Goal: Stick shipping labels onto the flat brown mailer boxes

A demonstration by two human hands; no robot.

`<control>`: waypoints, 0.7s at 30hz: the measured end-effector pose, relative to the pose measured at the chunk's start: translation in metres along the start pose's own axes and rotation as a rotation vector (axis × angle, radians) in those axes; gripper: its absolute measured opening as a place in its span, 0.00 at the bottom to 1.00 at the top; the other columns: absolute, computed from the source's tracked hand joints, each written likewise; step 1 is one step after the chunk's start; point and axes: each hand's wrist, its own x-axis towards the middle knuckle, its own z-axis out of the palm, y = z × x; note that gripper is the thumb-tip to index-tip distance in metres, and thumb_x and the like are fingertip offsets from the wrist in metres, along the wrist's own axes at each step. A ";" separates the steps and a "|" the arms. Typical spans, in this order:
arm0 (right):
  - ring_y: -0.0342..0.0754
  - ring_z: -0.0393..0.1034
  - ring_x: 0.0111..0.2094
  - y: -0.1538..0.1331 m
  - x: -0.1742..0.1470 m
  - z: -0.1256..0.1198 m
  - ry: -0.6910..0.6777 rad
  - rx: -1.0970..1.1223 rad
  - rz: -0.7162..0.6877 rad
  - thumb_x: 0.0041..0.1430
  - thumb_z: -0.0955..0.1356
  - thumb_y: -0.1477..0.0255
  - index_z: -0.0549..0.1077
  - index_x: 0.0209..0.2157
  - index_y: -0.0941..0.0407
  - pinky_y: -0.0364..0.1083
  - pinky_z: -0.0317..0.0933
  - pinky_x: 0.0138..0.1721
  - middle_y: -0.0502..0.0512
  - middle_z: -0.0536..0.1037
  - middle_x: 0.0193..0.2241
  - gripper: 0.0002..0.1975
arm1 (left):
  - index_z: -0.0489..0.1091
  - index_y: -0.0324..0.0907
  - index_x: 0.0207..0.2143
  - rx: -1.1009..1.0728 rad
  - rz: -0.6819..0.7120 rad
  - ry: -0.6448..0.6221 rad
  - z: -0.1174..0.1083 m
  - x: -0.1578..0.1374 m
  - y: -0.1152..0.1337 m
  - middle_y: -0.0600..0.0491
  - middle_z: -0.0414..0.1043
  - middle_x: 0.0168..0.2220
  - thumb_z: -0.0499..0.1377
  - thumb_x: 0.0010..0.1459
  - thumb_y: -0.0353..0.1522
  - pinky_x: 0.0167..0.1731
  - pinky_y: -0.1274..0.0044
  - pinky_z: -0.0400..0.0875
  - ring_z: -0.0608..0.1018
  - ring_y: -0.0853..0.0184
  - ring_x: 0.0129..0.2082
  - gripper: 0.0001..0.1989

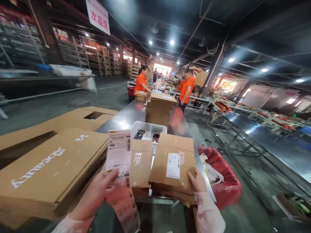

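Observation:
My left hand (pixel 103 186) pinches a long strip of printed shipping labels (pixel 119 150). One end of the strip stands up above my fingers, while the rest hangs down toward the bottom of the view. On the right, my right hand (pixel 197 181) grips the right edge of a flat cardboard box (pixel 159 174), its fingertips partly hidden. That box tops a pile and has a white shipping label (pixel 173 165) on its face. Just left of it, between my hands, lies another flat cardboard box (pixel 141 178) with white print.
Large printed cardboard sheets (pixel 73 155) are stacked at left. A white basket (pixel 161 128) holding small packages sits ahead, before a tall cardboard stack (pixel 157 111). A red-lined bin (pixel 228 181) stands at right. People in orange shirts work farther along the metal table (pixel 116 118).

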 end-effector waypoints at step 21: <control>0.52 0.73 0.29 -0.136 -0.077 0.167 -0.865 0.183 -0.392 0.48 0.70 0.55 0.80 0.30 0.57 0.49 0.68 0.32 0.57 0.80 0.27 0.19 | 0.77 0.32 0.25 -0.087 0.090 0.201 0.013 -0.016 -0.052 0.51 0.74 0.22 0.66 0.39 0.51 0.28 0.76 0.67 0.72 0.68 0.23 0.27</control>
